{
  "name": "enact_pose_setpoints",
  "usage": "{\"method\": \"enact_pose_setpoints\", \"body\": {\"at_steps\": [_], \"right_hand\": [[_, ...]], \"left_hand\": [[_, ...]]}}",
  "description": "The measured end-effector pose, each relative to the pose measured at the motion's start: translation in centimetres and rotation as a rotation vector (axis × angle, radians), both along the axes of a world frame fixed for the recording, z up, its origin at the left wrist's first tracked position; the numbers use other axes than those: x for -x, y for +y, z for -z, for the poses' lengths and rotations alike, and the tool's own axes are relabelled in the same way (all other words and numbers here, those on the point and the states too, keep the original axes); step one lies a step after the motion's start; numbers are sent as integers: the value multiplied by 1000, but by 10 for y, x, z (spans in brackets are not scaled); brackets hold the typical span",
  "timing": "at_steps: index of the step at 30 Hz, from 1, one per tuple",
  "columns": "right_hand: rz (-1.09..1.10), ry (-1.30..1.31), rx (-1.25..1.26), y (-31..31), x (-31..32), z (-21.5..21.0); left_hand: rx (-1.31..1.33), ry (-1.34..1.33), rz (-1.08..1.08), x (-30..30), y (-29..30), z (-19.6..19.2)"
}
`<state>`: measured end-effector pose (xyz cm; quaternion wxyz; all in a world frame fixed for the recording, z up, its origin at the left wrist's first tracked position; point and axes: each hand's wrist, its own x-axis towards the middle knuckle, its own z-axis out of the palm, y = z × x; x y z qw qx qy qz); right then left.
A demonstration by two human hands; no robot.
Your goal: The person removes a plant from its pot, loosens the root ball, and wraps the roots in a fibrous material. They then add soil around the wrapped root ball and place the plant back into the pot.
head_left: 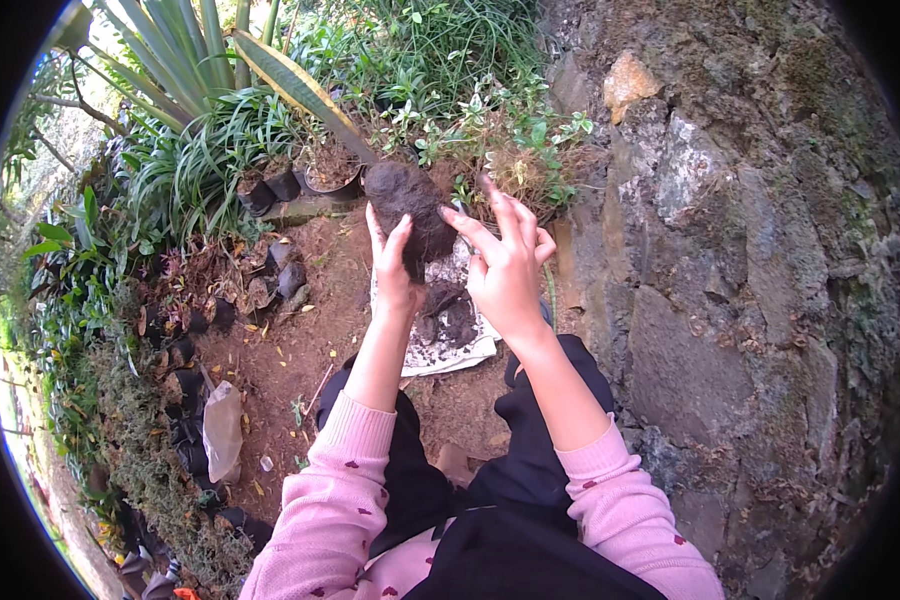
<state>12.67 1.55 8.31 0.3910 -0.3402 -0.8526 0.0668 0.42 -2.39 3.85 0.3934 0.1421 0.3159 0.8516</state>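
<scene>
My left hand (393, 262) grips a dark, rounded clump of soil (407, 205) and holds it up in front of me. A long striped yellow-green leaf (305, 95) rises from the clump's top toward the upper left. My right hand (505, 262) is beside the clump with fingers spread, its fingertips touching the soil's right side. Below both hands a white sheet (460, 350) lies on the ground with loose dark soil on it.
A rough stone wall (730, 300) fills the right side. Black nursery pots (280, 185) and leafy plants (190, 130) stand at the back and left. A crumpled clear plastic bag (222, 430) lies on red earth at lower left.
</scene>
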Motion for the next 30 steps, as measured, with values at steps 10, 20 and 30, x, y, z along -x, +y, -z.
{"method": "enact_pose_setpoints", "body": {"at_steps": [10, 20, 30], "right_hand": [[-75, 98, -28, -8, -5, -8], [-120, 176, -198, -9, -10, -12], [-119, 203, -131, -17, -8, -10]], "left_hand": [[-70, -144, 253, 7, 1, 7], [-221, -318, 395, 11, 0, 14], [-341, -452, 511, 10, 2, 7]]}}
